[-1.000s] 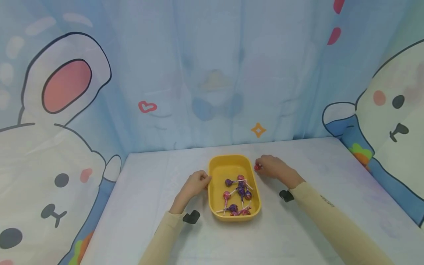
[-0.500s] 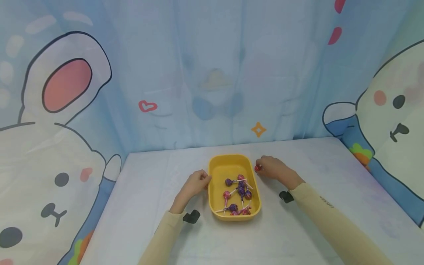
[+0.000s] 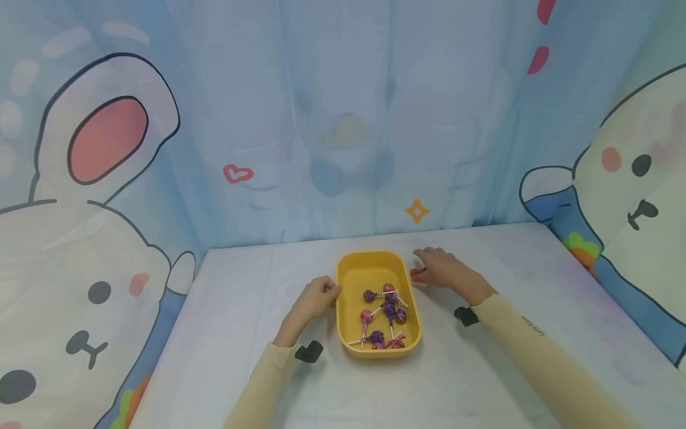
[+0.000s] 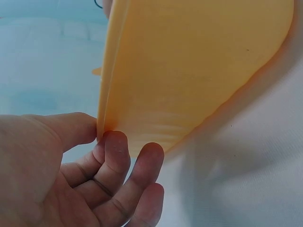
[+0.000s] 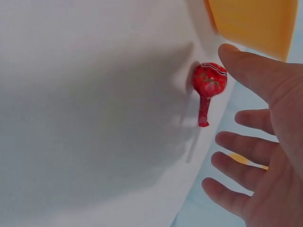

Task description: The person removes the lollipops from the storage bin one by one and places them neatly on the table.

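A yellow plastic tray stands on the white table with several wrapped lollipops, purple and pink, lying in its nearer half. My left hand pinches the tray's left rim; in the left wrist view the thumb is on one side of the wall and curled fingers are on the other. To the right of the tray a red-wrapped lollipop lies on the table. My right hand is beside it with fingers spread and apart from the thumb, holding nothing.
The white tabletop surrounds the tray on all sides. Behind it hangs a blue curtain with printed cartoon animals. Dark straps with small boxes sit at both wrists.
The right hand's fingers have opened away from the red lollipop, which stays on the table by the tray. The left hand keeps its grip on the rim.
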`<state>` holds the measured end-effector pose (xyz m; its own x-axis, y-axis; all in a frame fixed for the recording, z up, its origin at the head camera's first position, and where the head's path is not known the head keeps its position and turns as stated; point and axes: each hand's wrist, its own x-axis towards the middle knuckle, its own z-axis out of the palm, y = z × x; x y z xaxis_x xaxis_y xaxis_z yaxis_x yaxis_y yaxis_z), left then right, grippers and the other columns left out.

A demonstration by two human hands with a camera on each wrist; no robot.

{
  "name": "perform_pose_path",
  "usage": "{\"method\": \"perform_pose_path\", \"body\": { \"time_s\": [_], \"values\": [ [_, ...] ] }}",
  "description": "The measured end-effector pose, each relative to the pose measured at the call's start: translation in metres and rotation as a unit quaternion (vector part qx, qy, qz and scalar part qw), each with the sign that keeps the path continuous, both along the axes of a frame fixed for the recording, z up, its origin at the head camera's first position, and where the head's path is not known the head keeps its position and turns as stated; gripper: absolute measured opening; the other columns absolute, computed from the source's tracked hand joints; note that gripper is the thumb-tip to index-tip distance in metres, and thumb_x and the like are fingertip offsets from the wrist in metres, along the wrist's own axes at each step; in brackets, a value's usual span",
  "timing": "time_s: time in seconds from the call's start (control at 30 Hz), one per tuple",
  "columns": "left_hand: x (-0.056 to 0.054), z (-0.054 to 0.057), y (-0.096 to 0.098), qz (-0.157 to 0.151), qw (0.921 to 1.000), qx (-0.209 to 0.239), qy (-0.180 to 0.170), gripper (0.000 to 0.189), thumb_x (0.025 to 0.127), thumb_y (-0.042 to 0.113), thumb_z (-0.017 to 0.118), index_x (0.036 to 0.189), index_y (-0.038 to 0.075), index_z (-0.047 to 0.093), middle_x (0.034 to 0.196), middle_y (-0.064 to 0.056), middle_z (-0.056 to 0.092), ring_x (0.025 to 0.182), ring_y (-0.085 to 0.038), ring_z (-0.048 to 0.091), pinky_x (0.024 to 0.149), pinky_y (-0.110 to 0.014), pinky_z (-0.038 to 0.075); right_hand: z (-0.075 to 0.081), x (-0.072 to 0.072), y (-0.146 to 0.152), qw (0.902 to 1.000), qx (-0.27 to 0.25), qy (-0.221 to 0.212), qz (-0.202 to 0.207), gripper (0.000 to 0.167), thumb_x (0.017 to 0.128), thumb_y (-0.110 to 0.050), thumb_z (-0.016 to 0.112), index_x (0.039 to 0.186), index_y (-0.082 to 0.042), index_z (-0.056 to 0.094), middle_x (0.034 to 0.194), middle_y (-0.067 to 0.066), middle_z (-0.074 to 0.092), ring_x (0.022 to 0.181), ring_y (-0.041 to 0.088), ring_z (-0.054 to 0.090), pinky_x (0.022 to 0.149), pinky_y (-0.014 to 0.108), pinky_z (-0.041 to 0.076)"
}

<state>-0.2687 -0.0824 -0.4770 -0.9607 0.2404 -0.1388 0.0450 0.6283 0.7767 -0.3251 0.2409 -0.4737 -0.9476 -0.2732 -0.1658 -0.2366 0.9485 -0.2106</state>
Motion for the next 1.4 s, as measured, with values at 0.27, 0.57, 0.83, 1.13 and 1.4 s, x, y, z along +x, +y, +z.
{"method": "perform_pose_path", "body": {
  "time_s": [0.27, 0.57, 0.83, 1.13, 1.4],
  "values": [
    [-0.001, -0.001, -0.001, 0.001, 1.0, -0.006, 0.001, 0.024, 0.103, 0.029, 0.056, 0.091, 0.008, 0.059, 0.078, -0.003, 0.063, 0.07, -0.015, 0.053, 0.064, -0.026, 0.041, 0.007, 0.0, 0.001, 1.0, -0.003, 0.002, 0.005, 0.077, 0.092, -0.037, 0.073, 0.148, 0.003, 0.04, 0.147, 0.032, 0.044, 0.134, 0.051, 0.043, 0.109, 0.065, 0.036],
    [-0.001, -0.002, -0.002, 0.0, 1.0, -0.002, 0.001, 0.025, 0.103, 0.029, 0.056, 0.091, 0.008, 0.059, 0.078, -0.003, 0.064, 0.07, -0.015, 0.053, 0.064, -0.027, 0.041, 0.021, 0.001, -0.005, 0.9997, -0.018, -0.016, 0.006, 0.08, 0.092, -0.037, 0.073, 0.152, 0.001, 0.035, 0.153, 0.032, 0.037, 0.14, 0.05, 0.036, 0.112, 0.063, 0.033],
    [-0.001, -0.002, -0.002, 0.0, 1.0, 0.001, 0.004, 0.025, 0.103, 0.029, 0.056, 0.09, 0.008, 0.059, 0.078, -0.003, 0.064, 0.07, -0.015, 0.053, 0.064, -0.027, 0.041, 0.032, 0.003, -0.009, 0.9994, -0.02, 0.005, 0.029, 0.071, 0.094, -0.029, 0.071, 0.15, 0.002, 0.038, 0.149, 0.031, 0.043, 0.136, 0.048, 0.042, 0.111, 0.062, 0.035],
    [-0.001, -0.002, -0.002, -0.002, 1.0, 0.001, 0.008, 0.023, 0.102, 0.027, 0.056, 0.09, 0.007, 0.059, 0.077, -0.003, 0.063, 0.068, -0.014, 0.052, 0.063, -0.026, 0.041, 0.044, 0.003, -0.018, 0.9991, -0.012, 0.022, 0.035, 0.071, 0.095, -0.033, 0.07, 0.15, 0.001, 0.039, 0.151, 0.029, 0.042, 0.137, 0.048, 0.041, 0.111, 0.062, 0.036],
    [-0.003, -0.002, -0.001, 0.0, 1.0, -0.001, 0.001, 0.023, 0.102, 0.027, 0.057, 0.091, 0.008, 0.06, 0.077, -0.002, 0.063, 0.069, -0.014, 0.052, 0.063, -0.026, 0.04, 0.051, 0.007, -0.033, 0.9982, -0.007, 0.026, 0.053, 0.07, 0.095, -0.032, 0.069, 0.15, 0.0, 0.04, 0.152, 0.027, 0.042, 0.138, 0.046, 0.041, 0.112, 0.06, 0.035]
  ]
}}
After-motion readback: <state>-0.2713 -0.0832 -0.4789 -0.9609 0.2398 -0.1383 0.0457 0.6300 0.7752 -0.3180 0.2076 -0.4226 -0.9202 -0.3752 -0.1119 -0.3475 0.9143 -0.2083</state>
